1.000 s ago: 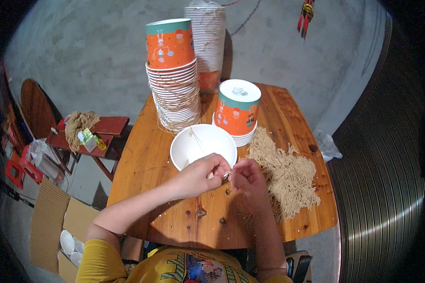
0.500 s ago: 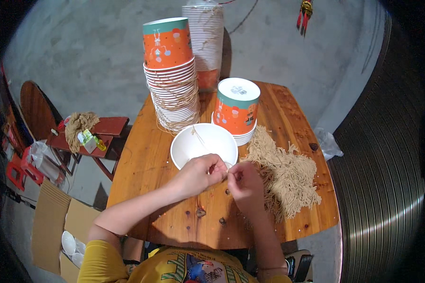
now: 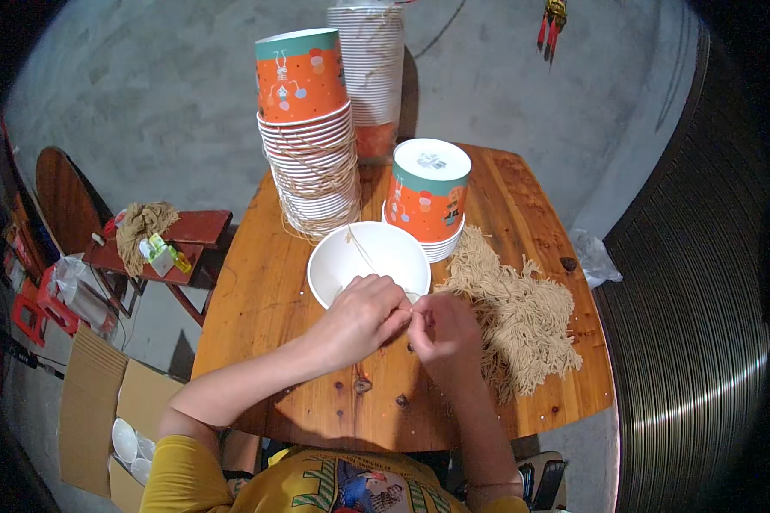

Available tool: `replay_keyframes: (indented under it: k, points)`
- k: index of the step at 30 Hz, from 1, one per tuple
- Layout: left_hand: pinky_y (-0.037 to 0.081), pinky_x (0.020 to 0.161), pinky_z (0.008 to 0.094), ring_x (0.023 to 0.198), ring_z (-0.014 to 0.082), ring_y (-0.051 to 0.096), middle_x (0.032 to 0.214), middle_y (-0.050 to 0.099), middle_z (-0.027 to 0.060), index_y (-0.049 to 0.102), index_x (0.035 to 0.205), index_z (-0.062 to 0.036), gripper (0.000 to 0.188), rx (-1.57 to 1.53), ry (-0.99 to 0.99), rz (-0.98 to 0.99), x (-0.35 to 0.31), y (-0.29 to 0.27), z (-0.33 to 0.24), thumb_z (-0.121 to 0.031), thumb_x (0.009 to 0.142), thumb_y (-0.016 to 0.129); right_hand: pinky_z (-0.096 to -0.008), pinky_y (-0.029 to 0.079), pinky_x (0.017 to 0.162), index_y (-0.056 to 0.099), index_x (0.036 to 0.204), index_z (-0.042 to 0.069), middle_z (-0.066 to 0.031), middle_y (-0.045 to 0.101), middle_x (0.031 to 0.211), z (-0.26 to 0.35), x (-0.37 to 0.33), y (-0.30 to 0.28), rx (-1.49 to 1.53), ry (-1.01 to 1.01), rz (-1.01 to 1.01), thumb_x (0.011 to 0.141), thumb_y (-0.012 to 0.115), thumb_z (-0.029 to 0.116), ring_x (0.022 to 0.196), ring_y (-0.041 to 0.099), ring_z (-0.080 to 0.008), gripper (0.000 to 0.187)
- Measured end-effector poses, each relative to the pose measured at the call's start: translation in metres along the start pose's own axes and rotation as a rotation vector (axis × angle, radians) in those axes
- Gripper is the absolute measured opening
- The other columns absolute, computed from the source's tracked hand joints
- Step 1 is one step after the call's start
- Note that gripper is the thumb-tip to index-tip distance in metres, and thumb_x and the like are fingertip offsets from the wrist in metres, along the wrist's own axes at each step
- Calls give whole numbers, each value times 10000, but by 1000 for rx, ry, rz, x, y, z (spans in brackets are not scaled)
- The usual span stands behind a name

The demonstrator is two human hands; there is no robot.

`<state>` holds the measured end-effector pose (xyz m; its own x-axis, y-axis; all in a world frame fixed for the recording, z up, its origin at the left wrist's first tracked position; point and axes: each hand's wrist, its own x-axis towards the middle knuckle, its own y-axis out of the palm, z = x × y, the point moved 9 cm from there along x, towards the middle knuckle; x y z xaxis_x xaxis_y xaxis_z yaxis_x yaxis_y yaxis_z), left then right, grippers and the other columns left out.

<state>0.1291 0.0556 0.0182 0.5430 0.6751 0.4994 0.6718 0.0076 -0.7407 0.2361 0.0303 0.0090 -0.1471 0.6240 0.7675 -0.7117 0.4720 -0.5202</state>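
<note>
One left hand (image 3: 361, 315) and one right hand (image 3: 449, 335) were pictured at one wooden table (image 3: 257, 342), where three stacks of paper tubs (image 3: 310, 175), one open white bowl (image 3: 389, 256) and one heap of tan string (image 3: 530, 329) were counted. One cardboard box (image 3: 92, 410) was also shown.

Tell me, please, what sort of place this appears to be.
Probably a small workshop, or a room at home used for handwork: stacked paper tubs and a heap of tan strings share a wooden table.
</note>
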Motion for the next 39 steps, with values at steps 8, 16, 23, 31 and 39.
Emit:
replay_keyframes:
  k: [8,16,23,31,39]
  points:
    - [450,722,359,796,285,566,804,571,106,564,851,-20,94,-53,22,-19,0,-1,-1,-73,814,632,-371,482,569,529,831,48,-120,532,741,-2,-1,6,-58,-12,18,707,629,26,664,575,-298,161]
    - [468,664,336,706,234,593,791,611,137,579,849,4,121,-404,-365,56,-5,8,30,-117,836,579,-280,448,540,521,822,42,-54,513,733,-3,-2,2,149,163,-37,717,634,-35,594,527,-151,172]
    - [473,665,362,707,263,597,777,610,142,561,863,9,124,-391,-318,74,-6,9,26,-113,847,575,-332,480,578,529,855,70,-77,535,756,-5,-5,6,91,146,-36,706,655,12,648,567,-223,203]
    - [399,725,358,771,266,539,779,527,86,526,859,-53,130,99,85,-106,-2,-14,-13,-78,782,628,-341,492,595,521,854,65,-85,529,777,3,-1,7,14,55,-31,721,648,43,697,575,-254,186]
    - [410,667,298,706,180,522,744,524,52,530,839,-39,88,-231,-111,23,1,-4,14,-67,786,595,-349,493,602,524,850,65,-92,524,776,5,-4,9,11,22,-14,711,652,36,704,576,-268,192]
